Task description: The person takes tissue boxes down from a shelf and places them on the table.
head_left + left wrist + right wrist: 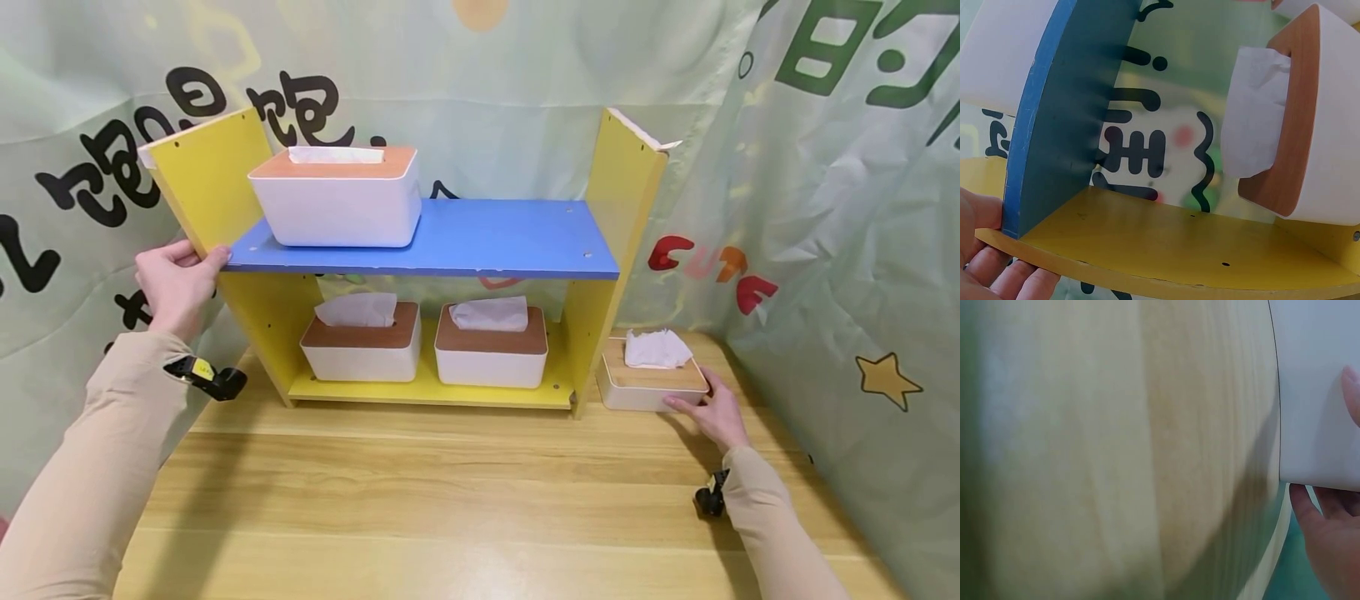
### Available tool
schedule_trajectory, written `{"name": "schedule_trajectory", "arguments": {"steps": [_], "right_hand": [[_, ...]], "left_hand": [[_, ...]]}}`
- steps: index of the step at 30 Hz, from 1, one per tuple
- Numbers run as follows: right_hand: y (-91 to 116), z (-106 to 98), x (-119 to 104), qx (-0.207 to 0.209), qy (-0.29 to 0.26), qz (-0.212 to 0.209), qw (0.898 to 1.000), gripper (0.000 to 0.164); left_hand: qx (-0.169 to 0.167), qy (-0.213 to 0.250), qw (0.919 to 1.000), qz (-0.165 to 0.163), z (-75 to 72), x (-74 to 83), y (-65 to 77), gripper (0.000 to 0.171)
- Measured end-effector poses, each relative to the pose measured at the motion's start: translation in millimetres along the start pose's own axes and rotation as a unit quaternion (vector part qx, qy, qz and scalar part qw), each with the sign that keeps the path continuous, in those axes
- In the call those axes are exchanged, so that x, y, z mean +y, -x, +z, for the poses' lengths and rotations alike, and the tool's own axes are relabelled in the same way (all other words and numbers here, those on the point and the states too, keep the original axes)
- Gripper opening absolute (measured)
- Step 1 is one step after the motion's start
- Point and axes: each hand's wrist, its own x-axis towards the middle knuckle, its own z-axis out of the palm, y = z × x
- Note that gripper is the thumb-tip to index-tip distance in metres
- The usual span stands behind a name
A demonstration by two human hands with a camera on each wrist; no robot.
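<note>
My left hand (178, 282) grips the left side of a yellow and blue shelf unit (517, 242). Its thumb lies at the front corner of the blue board, and the fingers (1016, 280) wrap behind the yellow side panel (1147, 250). On the table to the right of the unit sits a white tissue box (637, 398) with a light wooden lid and a tissue sticking out. My right hand (716, 412) holds this box by its right front corner, thumb on the front face and fingers along the right side, which the right wrist view also shows.
A larger tissue box (345, 204) stands at the left on the blue board. Two more tissue boxes, a left one (363, 364) and a right one (491, 369), stand on the yellow bottom board. Printed cloth (825, 275) hangs behind and beside the wooden table (420, 483).
</note>
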Motion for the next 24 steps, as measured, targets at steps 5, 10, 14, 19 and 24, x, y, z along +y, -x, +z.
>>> {"name": "schedule_trajectory", "arguments": {"steps": [5, 10, 14, 19, 24], "right_hand": [[1, 1, 0, -0.006, -0.005, 0.014, 1.0, 0.103], [2, 1, 0, -0.011, -0.025, 0.016, 0.999, 0.103], [4, 1, -2, -0.017, -0.05, 0.021, 0.998, 0.102], [7, 1, -8, -0.018, -0.059, 0.029, 0.998, 0.107], [11, 2, -15, -0.012, -0.074, 0.034, 0.997, 0.111]], "left_hand": [[0.002, -0.005, 1.0, 0.004, 0.2, -0.8, 0.1, 0.059], [0.002, -0.01, 0.9999, 0.012, -0.2, -0.8, 0.3, 0.058], [0.001, -0.011, 0.9998, 0.014, -0.1, -0.4, 0.2, 0.058], [0.003, -0.018, 0.9997, 0.015, -0.3, -0.5, 0.2, 0.058], [0.003, -0.023, 0.9996, 0.018, -0.4, -0.9, 0.6, 0.058]]}}
